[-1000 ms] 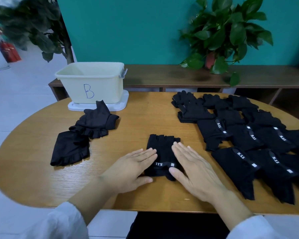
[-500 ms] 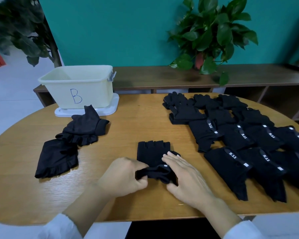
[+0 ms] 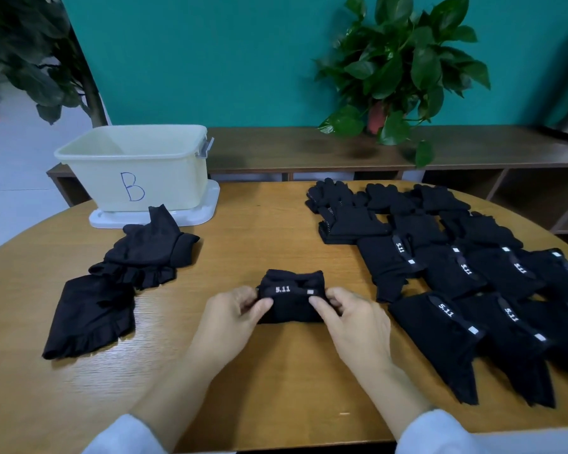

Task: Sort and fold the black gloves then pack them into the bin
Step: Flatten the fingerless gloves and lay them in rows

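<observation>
A folded black glove (image 3: 292, 298) with a white "5.11" strap lies at the middle of the wooden table (image 3: 276, 231). My left hand (image 3: 233, 316) pinches its left edge and my right hand (image 3: 351, 319) pinches its right edge. Several flat black gloves (image 3: 466, 276) of the same kind lie in rows on the right, with knitted black gloves (image 3: 345, 211) behind them. A small heap of frilled black gloves (image 3: 118, 276) lies on the left. The cream bin (image 3: 135, 165) marked "B" stands at the back left on a white lid (image 3: 207, 211).
A low wooden shelf (image 3: 309, 149) runs behind the table along the teal wall and carries a potted plant (image 3: 397, 70). Another leafy plant (image 3: 36, 60) stands at the far left. The table's front edge is near my sleeves.
The glove lay flat under both my palms; both hands then lifted its near end and folded it away from me. It is now doubled over with the strap on top.
</observation>
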{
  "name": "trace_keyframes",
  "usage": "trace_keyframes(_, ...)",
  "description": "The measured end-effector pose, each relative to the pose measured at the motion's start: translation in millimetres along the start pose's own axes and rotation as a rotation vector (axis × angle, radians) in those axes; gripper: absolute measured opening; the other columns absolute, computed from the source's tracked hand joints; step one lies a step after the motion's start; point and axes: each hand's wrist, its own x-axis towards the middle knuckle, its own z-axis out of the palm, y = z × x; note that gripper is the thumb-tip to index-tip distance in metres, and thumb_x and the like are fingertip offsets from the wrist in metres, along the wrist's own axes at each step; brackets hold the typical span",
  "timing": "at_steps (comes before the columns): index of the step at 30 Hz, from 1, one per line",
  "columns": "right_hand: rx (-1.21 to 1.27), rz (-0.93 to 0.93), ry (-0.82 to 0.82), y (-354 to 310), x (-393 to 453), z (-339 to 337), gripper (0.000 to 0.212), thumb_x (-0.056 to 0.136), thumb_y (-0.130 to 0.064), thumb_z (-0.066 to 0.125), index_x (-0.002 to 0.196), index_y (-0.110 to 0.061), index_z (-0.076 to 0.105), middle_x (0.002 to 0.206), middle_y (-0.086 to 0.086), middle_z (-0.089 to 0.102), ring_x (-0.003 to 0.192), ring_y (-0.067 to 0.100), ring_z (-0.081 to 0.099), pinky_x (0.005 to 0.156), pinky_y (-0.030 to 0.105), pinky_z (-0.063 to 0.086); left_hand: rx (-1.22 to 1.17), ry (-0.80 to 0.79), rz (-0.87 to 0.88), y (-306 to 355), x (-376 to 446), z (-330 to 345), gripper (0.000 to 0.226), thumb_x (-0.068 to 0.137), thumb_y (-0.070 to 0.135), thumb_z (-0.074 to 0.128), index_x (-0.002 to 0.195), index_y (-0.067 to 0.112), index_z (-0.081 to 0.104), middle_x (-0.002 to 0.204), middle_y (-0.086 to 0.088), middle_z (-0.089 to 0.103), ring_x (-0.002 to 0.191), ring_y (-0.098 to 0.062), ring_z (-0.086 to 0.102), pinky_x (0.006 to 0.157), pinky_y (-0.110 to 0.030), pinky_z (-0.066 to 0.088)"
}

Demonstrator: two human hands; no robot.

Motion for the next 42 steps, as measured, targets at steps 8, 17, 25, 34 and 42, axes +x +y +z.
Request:
trace_keyframes(8, -0.206, 0.115, -0.115, -16.7, 34.5, 13.8, 0.035, 0.096, -0.051, 0.049, 0.092, -0.020, 0.064, 0.079, -0.003, 0.066, 0.069, 0.017, 0.053, 0.059, 0.029, 0.033, 0.153, 0.231, -0.158, 9.8, 24.6, 14.3, 0.029, 0.094, 0.037, 0.062, 0.093, 0.010, 0.071, 0.091, -0.009, 0.073, 0.087, -0.023, 0.068, 0.082, -0.040, 0.056)
trace_keyframes(17, -0.261, 0.104, -0.128, -16.7, 33.9, 15.5, 0.027, 0.097, -0.046, 0.051, 0.085, -0.022, 0.048, 0.085, -0.010, 0.052, 0.070, 0.013, 0.049, 0.059, 0.028, 0.034, 0.232, 0.292, -0.228, 14.1, 30.6, 20.2, 0.024, 0.091, 0.037, 0.067, 0.095, 0.014, 0.065, 0.082, 0.005, 0.065, 0.076, -0.009, 0.061, 0.068, -0.030, 0.054)
trace_keyframes(25, -0.175, -0.388, 0.068, -17.8, 46.9, -4.4, 0.018, 0.086, -0.008, 0.067, 0.104, -0.011, 0.069, 0.106, 0.002, 0.066, 0.095, 0.022, 0.062, 0.082, 0.034, 0.050, 0.316, 0.348, 0.123, 32.6, 4.4, 28.0, 0.023, 0.097, 0.015, 0.055, 0.116, 0.013, 0.066, 0.108, 0.002, 0.059, 0.096, -0.016, 0.058, 0.083, -0.032, 0.051)
trace_keyframes(34, -0.442, -0.489, -0.360, -6.9, 16.4, -13.6, 0.024, 0.077, -0.006, 0.069, 0.100, -0.013, 0.067, 0.119, 0.002, 0.062, 0.095, 0.019, 0.062, 0.079, 0.026, 0.048, 0.536, 0.284, 0.041, 24.8, -19.2, 72.1, 0.016, 0.091, 0.011, 0.065, 0.104, 0.004, 0.071, 0.130, -0.019, 0.059, 0.116, -0.036, 0.058, 0.088, -0.039, 0.053)
trace_keyframes(42, -0.421, -0.439, -0.130, 16.7, -20.4, -17.6, 0.022, 0.072, -0.008, 0.061, 0.089, -0.005, 0.074, 0.120, 0.019, 0.066, 0.109, 0.029, 0.065, 0.091, 0.038, 0.054, 0.320, 0.066, 0.112, 32.8, 0.6, 76.5, 0.043, 0.105, 0.029, 0.036, 0.145, 0.013, 0.038, 0.157, 0.002, 0.032, 0.150, -0.007, 0.004, 0.113, -0.018, 0.020)
